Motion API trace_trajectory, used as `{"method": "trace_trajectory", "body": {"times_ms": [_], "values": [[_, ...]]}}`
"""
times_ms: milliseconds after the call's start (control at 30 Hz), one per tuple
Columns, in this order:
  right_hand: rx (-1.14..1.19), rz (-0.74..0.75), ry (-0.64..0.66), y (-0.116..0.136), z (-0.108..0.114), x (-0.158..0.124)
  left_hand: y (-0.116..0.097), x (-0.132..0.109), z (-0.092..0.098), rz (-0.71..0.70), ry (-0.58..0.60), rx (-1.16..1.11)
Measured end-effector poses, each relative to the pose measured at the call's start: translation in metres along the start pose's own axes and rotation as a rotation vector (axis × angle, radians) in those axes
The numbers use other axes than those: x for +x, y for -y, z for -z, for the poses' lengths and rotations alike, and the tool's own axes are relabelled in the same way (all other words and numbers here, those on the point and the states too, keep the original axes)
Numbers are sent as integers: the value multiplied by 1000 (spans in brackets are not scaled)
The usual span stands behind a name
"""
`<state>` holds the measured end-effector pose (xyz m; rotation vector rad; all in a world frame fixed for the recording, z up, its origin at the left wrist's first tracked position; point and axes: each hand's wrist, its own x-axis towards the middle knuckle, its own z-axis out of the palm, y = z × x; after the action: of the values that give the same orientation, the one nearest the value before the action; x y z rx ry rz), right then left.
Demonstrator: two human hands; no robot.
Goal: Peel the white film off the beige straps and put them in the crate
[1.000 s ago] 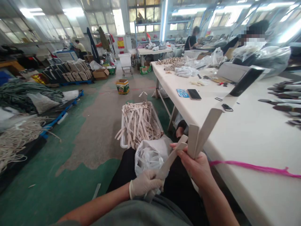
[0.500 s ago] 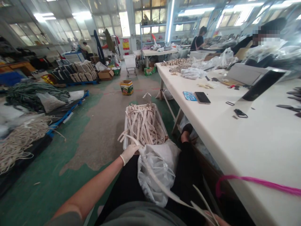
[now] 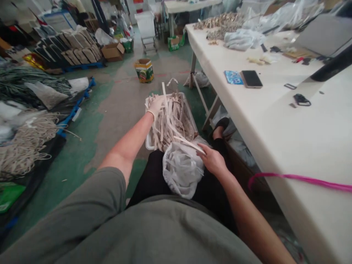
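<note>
My left hand (image 3: 155, 105), in a white glove, reaches forward into a white crate (image 3: 149, 141) full of beige strips (image 3: 176, 117) on the floor and is closed on one strip that sticks up. My bare right hand (image 3: 212, 160) rests on a white plastic bag (image 3: 180, 169) lying on my lap and pinches the end of another beige strip (image 3: 189, 144) that lies across the bag's top.
A long white table (image 3: 288, 128) runs along my right with a phone (image 3: 251, 78), a blue card, small black buckles and a pink cord (image 3: 302, 179). Coils of rope (image 3: 24, 146) and stacked goods lie on the floor to the left. A small carton (image 3: 144, 70) stands ahead.
My left hand has stretched further into the crate and taken hold of a strip. My right hand came up from the lower edge onto the bag. The view has tilted down.
</note>
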<state>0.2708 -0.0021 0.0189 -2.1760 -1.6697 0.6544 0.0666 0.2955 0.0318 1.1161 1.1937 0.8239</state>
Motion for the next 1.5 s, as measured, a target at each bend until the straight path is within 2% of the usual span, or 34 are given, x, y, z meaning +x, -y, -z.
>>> {"method": "trace_trajectory", "body": {"times_ms": [100, 167, 200, 300, 400, 467, 533, 633, 700, 767, 867, 967, 1067, 1167, 1233, 1300, 1400, 1500], "values": [[212, -19, 62, -18, -18, -17, 61, -40, -2, 87, 174, 46], [424, -132, 65, -36, -29, -45, 108, -83, -4, 133, 305, 123], [534, -206, 56, -44, -33, -61, 131, -106, -4, 114, 322, 170], [798, -372, -14, -61, -41, -105, 180, -169, -1, -13, 402, 325], [923, -412, -116, -69, -44, -129, 197, -202, 6, -256, 473, 527], [957, -418, -159, -72, -45, -133, 198, -207, 11, -419, 513, 704], [951, -403, -168, -74, -48, -130, 197, -203, 13, -501, 524, 864], [911, -366, -139, -76, -53, -123, 195, -194, 13, -515, 544, 1011], [905, -352, -135, -76, -54, -120, 192, -193, 13, -506, 558, 1026], [921, -359, -146, -75, -53, -120, 183, -200, 13, -481, 521, 992], [962, -392, -165, -74, -47, -121, 157, -218, 18, -396, 421, 857], [983, -390, -123, -65, -39, -122, 116, -237, 26, -230, 432, 582], [1002, -323, 103, -39, -30, -122, 75, -253, 35, -58, 475, 287], [1026, -216, 405, 4, -29, -121, 50, -271, 35, 4, 486, 129], [1134, -198, 536, 33, -36, -117, 46, -285, 30, 66, 505, 56], [1338, -288, 583, 56, -48, -108, 49, -301, 23, 152, 535, -24], [1626, -457, 535, 72, -63, -94, 61, -321, 14, 236, 580, -133], [1707, -404, 488, 74, -65, -84, 79, -330, 8, 319, 555, -242]]}}
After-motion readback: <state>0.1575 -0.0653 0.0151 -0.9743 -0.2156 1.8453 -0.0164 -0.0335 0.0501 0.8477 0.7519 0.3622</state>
